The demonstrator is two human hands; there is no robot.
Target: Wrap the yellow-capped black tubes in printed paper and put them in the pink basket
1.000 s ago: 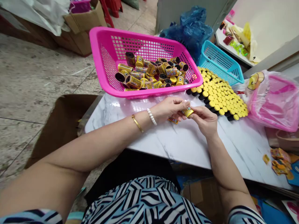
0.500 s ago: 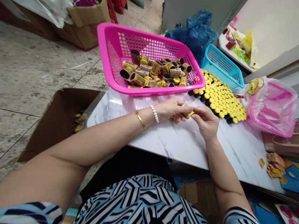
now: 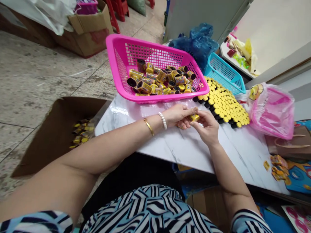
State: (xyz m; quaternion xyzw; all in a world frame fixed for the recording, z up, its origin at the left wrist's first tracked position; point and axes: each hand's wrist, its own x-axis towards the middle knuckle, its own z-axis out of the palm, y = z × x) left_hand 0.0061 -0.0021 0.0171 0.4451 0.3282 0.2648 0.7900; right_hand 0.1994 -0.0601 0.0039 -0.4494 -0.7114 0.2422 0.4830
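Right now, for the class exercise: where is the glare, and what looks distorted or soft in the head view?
Head view: glare lies on the marble table top by the pink plastic basket; wide-angle stretching swells the left arm; the small yellow roll looks slightly soft.

Floor: speckled grey stone tile, dark joint lines, scuffed in places. Marble counter, white with grey veining, runs across the foreground. Open cardboard box on floor at left, beside counter. Second cardboard box farther back, upper left; red plastic stool legs behind it. Ahead, grey cabinet. Upper right, cream wall above cluttered white side table. Light even, indoor; soft glare on marble.
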